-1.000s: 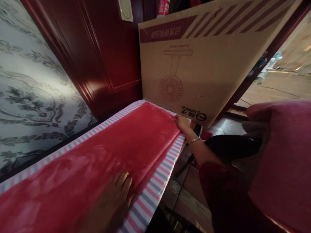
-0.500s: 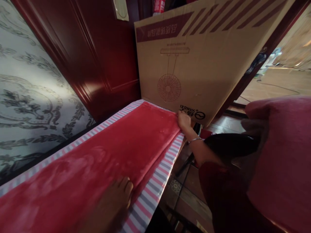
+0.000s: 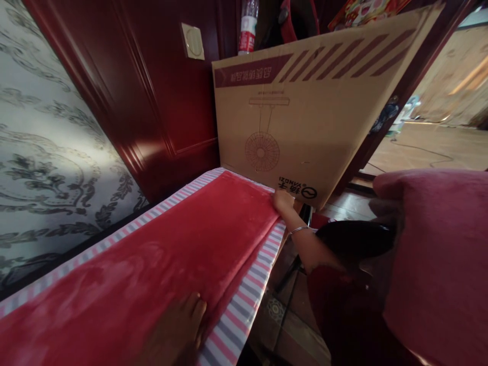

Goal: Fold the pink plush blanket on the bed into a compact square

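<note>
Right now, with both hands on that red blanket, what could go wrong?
The right hand grips the red blanket right beside the cardboard box; a tug might tip the box. The left hand pins the blanket's near part, so pulling may bunch it over the striped sheet.

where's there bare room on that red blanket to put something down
The red blanket is bare along its middle, between the left hand and the right hand. The far end is crowded by the cardboard box.

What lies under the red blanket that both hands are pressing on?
A pink-and-grey striped sheet shows along the edges of the red blanket, under the left hand and right hand. Whatever lies beneath is covered.
</note>
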Tool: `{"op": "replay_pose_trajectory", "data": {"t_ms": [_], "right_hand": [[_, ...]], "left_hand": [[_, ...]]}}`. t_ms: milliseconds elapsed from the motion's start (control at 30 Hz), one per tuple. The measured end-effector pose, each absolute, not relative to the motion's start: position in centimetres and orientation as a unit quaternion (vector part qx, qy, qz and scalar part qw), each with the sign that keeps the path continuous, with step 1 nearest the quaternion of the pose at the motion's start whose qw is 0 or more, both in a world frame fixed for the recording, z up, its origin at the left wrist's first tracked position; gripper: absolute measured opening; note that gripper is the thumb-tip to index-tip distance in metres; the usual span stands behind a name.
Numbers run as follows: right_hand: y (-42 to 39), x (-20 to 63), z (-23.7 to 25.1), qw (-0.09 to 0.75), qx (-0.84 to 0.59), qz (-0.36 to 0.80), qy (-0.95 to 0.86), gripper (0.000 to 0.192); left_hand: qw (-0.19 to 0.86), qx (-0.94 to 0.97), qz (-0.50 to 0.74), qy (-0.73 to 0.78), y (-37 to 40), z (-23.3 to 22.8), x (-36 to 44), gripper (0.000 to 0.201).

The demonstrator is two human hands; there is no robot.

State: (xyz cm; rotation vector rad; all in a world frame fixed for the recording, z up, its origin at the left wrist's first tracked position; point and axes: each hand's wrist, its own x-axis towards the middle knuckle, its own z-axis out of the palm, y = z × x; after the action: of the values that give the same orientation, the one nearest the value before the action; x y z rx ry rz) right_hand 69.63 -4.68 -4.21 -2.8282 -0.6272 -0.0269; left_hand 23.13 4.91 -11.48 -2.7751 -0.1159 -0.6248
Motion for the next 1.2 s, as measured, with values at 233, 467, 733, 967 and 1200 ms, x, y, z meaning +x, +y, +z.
{"op": "replay_pose_trajectory", "data": {"t_ms": [233,467,733,967,1200], "right_hand": [[-6.1,70.0,-4.8,0.126,-0.958,-0.027,-0.257,0.038],[-4.6,68.2,-3.2,0.123,-0.948,-0.060,-0.286,0.042],[-3.7,66.1,-5.8,0.101,-0.896,0.002,-0.433,0.056],[-4.2,66.7,-5.7,0.086,-0.907,0.024,-0.412,0.057],[-4.0,60.3,-4.1,0.099,-0.896,-0.012,-0.432,0.061]], "left_hand": [[0.120,-0.972,-0.198,-0.028,3.9,-10.7,23.8,0.037],[0.091,-0.964,-0.242,-0.055,6.0,-5.5,25.0,0.039],[0.040,-0.989,-0.134,-0.048,4.2,-7.5,26.7,0.066],[-0.005,-0.992,-0.103,-0.067,3.8,-7.0,26.9,0.060],[-0.043,-0.995,-0.073,-0.061,3.3,-6.4,27.1,0.055]]}}
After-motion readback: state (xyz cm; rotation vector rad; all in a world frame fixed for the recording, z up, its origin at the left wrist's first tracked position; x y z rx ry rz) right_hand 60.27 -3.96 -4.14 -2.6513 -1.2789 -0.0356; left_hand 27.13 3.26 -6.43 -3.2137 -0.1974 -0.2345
